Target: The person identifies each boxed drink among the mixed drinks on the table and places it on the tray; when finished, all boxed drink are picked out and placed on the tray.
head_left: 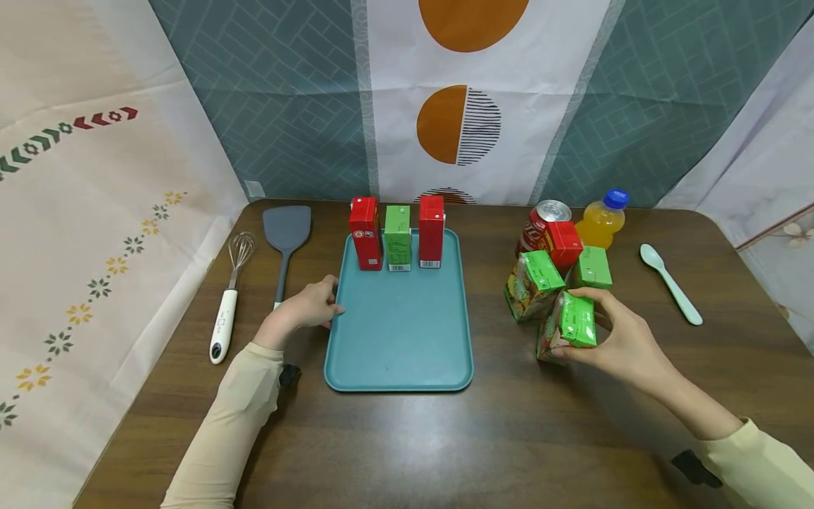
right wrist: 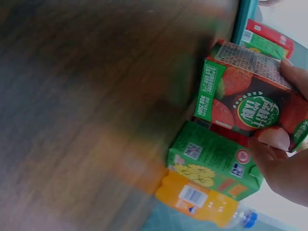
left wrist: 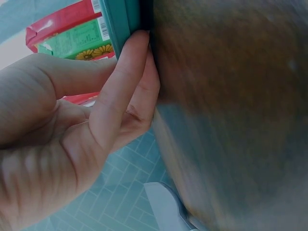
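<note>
My right hand (head_left: pixel 626 346) grips a juice box (head_left: pixel 577 322) with a green top, thumb on the near side and fingers on the far side. In the right wrist view this juice box (right wrist: pixel 250 94) shows strawberries on its front. My left hand (head_left: pixel 309 305) is at the left edge of a teal tray (head_left: pixel 400 339), pinching its rim (left wrist: pixel 115 24) between thumb and fingers. At the tray's far end stand two red cartons (head_left: pixel 366 237) (head_left: pixel 432 233) with a green carton (head_left: pixel 398 240) between them.
Close around the held box stand another juice box (head_left: pixel 533 286), a red carton (head_left: pixel 563 244), a green carton (head_left: pixel 593 267), a soda can (head_left: pixel 533 230) and an orange drink bottle (head_left: pixel 600 223). A spoon (head_left: pixel 673 284) lies right; a whisk (head_left: pixel 227 304) and grey spatula (head_left: pixel 287 233) lie left.
</note>
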A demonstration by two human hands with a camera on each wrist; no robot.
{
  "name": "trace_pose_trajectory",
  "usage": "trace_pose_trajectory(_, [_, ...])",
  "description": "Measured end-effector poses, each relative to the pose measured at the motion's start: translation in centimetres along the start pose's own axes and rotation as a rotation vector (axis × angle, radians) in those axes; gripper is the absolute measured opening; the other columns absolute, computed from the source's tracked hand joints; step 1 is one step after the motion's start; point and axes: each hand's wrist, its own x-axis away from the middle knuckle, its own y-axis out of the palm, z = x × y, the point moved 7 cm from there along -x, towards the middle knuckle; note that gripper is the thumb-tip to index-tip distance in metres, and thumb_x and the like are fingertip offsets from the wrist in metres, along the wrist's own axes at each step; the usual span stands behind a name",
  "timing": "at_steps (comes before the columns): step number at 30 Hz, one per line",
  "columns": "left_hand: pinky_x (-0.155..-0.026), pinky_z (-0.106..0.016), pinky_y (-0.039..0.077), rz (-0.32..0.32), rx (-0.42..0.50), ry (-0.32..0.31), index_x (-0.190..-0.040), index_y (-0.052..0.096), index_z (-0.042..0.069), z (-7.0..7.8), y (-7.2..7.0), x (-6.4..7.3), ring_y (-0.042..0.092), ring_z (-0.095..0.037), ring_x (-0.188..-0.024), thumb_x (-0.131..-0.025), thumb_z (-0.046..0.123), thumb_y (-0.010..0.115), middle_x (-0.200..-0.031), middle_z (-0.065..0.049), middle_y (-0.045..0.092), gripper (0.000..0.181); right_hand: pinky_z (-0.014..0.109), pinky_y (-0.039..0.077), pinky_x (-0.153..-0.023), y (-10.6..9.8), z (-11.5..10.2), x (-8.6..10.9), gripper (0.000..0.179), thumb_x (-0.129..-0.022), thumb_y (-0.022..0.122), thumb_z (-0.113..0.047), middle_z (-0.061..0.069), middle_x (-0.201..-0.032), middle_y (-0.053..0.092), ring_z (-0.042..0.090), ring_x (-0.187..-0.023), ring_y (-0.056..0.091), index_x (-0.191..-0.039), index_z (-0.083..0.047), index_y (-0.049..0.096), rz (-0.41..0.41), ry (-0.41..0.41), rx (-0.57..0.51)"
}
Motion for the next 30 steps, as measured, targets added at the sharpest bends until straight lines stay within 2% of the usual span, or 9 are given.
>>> trace_pose_trajectory(1, [-0.067,-0.032,0.055,-0.002,0.004,0.0,-0.135,0.024,-0.012,0.0,0.0,0.0,0.064,-0.022,-0.074,-0.094,0.003,0.051,-0.102,-0.026,0.054,0.051,0.0,0.038,-0.078,-0.2,-0.2,0.1,0.087,-0.054,0.092,-0.023,0.008,-0.118,0.057,-0.011,-0.098,0.05,-0.128,-0.014,0.048,0.006,0.003,0.001])
trace_pose_trajectory(7, [-0.068,-0.033,0.055,0.001,-0.004,-0.007,-0.135,0.024,-0.011,0.1,0.1,0.0,0.064,-0.022,-0.072,-0.094,0.004,0.052,-0.101,-0.025,0.055,0.052,0.001,0.041,-0.074,-1.0,-1.7,0.4,0.087,-0.05,0.093,-0.025,-0.001,-0.116,0.057,-0.011,-0.095,0.053,-0.126,-0.019,0.05,0.014,0.012,0.001])
trace_pose_trajectory(13, [-0.069,-0.033,0.055,-0.001,-0.005,-0.004,-0.135,0.024,-0.011,0.1,0.1,-0.1,0.065,-0.02,-0.071,-0.094,0.004,0.052,-0.101,-0.025,0.056,0.052,0.004,0.044,-0.076,-0.9,-3.9,0.1,0.088,-0.049,0.094,-0.019,-0.006,-0.112,0.057,-0.01,-0.093,0.055,-0.126,-0.019,0.051,0.024,-0.048,-0.063])
trace_pose_trajectory(23, [-0.067,-0.033,0.056,-0.005,0.018,0.015,-0.134,0.025,-0.012,0.2,0.1,0.0,0.065,-0.024,-0.077,-0.093,0.003,0.053,-0.104,-0.028,0.055,0.051,0.012,0.048,-0.077,1.8,-7.3,-2.3,0.085,-0.056,0.091,-0.016,0.0,-0.119,0.054,0.006,-0.094,0.056,-0.13,-0.019,0.049,-0.025,-0.108,-0.208])
trace_pose_trajectory(30, [-0.067,-0.033,0.056,0.003,0.004,0.002,-0.135,0.024,-0.012,-0.1,0.0,0.0,0.065,-0.022,-0.074,-0.093,0.004,0.054,-0.103,-0.027,0.054,0.054,0.029,0.055,-0.075,4.9,-9.2,-5.4,0.08,-0.06,0.089,-0.015,0.0,-0.114,0.052,0.017,-0.092,0.06,-0.129,-0.018,0.049,-0.106,-0.11,-0.357])
